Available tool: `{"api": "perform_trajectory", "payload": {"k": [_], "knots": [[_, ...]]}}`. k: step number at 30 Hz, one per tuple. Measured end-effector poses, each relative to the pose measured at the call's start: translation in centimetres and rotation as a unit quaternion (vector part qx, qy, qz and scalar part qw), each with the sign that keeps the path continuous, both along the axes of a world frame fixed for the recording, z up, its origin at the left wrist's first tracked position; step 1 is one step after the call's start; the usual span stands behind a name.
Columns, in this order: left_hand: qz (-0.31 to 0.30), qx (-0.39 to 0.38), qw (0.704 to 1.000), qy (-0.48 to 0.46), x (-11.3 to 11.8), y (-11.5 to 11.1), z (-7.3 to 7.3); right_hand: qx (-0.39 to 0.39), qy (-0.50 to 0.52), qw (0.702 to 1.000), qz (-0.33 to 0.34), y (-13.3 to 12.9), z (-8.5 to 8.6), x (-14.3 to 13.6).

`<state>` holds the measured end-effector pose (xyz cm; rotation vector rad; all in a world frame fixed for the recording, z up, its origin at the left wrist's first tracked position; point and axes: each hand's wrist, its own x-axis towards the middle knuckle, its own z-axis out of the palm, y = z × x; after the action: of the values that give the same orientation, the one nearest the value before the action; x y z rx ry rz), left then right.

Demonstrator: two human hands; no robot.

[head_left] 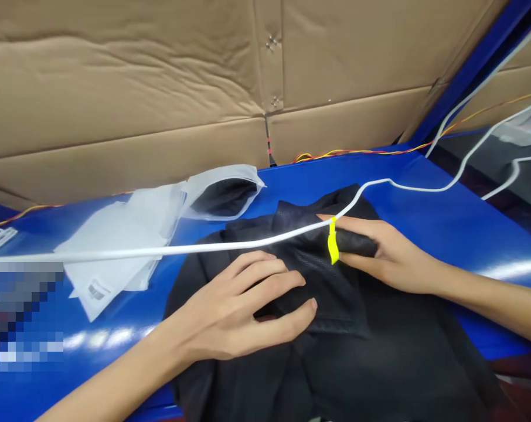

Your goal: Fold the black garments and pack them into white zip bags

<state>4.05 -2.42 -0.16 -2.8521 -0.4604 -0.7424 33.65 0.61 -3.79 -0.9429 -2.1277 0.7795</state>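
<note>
A black garment (380, 363) is spread, partly folded and wrinkled, over the front of the blue table. My left hand (243, 305) rests palm down on it, fingers stretched and apart. On the right, my right hand (392, 255) has a raised fold of the black cloth between its thumb and fingers. A white cable (221, 246) runs across the view above the garment, and a yellow tag (333, 243) hangs from it in front of my right fingertips. Whether those fingertips touch the tag is hard to tell.
White plastic bags (129, 228) lie on the blue table (357, 167) at the left, one holding something black. Tall cardboard (125, 76) stands behind. Red and yellow wires (362, 152) follow the back edge. More white cables and a clear container (524, 126) are at the right.
</note>
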Motion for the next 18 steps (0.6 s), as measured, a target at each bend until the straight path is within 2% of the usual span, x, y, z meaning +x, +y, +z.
{"api": "perform_trajectory", "payload": {"k": [3,5,9,13,18], "knots": [[0.011,0.007,0.999,-0.034,0.2,-0.2,0.1,0.076,-0.018,0.995,0.064,-0.4,0.2,-0.3],[0.017,0.011,0.999,-0.036,0.3,-0.3,0.2,0.107,-0.034,0.991,0.079,-0.7,0.2,-0.4],[0.02,0.02,0.999,-0.027,0.3,-0.4,0.4,0.179,-0.063,0.979,0.074,-1.5,0.0,-0.5],[0.024,0.041,0.998,-0.029,0.3,-0.7,0.4,0.225,-0.019,0.972,0.061,-2.4,0.5,-0.6],[0.046,-0.025,0.998,-0.034,0.7,-1.3,0.6,0.266,-0.045,0.946,0.18,-2.6,1.2,-0.6]]}}
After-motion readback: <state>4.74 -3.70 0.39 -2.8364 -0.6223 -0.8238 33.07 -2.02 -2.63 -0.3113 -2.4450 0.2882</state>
